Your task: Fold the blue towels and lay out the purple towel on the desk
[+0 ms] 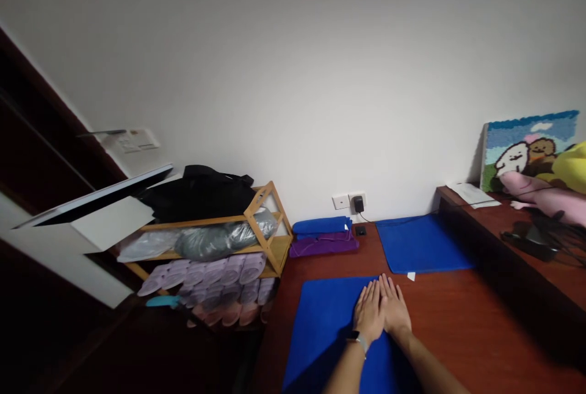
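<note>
A blue mat [320, 327] lies flat on the reddish-brown wooden surface [458, 333] in front of me. My left hand [368, 311], with a watch on the wrist, rests palm down on the mat's right part. My right hand [394, 308] lies flat beside it, the two hands touching side by side with fingers pointing toward the wall. Neither hand holds anything.
A second blue mat [421, 244] lies farther back. Folded blue and purple cloths [323, 236] sit by the wall socket [348, 201]. A wooden shoe rack [220, 260] with slippers and bags stands left. A raised ledge [526, 260] at right carries a picture, plush toys and cables.
</note>
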Motion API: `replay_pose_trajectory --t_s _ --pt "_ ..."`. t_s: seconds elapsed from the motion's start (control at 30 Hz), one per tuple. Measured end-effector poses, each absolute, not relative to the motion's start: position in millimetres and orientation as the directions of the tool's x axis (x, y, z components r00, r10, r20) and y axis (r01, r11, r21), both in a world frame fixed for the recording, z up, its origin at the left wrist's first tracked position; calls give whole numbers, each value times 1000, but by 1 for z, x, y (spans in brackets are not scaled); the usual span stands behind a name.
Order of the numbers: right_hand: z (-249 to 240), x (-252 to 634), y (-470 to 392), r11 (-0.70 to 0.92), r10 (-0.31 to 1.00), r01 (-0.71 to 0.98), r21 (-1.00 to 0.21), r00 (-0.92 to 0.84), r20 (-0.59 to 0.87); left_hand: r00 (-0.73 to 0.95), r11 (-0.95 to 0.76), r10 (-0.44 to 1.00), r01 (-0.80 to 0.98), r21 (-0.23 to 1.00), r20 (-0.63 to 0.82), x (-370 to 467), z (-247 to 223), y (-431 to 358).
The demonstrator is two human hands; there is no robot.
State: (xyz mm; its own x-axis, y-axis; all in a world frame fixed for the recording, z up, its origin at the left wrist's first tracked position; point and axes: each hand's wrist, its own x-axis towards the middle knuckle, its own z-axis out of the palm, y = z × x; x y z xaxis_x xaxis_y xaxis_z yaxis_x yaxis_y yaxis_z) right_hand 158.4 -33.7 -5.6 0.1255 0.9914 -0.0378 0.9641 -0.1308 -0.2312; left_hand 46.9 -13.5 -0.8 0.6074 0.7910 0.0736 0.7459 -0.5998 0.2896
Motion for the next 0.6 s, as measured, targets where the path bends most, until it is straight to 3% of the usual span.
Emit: replay_pose_trajectory --t_s 0.17,0.33,0.6 --pt "-2 156 -32 -188 982 948 -258 183 -42 580 -570 814 782 251 42 -7 8 1" --pt "-1 154 -31 -211 977 934 -287 209 -38 390 -390 920 908 150 31 -91 18 23" --pt "-5 154 -31 -213 977 937 -278 209 -44 244 -253 966 958 133 81 -150 13 32"
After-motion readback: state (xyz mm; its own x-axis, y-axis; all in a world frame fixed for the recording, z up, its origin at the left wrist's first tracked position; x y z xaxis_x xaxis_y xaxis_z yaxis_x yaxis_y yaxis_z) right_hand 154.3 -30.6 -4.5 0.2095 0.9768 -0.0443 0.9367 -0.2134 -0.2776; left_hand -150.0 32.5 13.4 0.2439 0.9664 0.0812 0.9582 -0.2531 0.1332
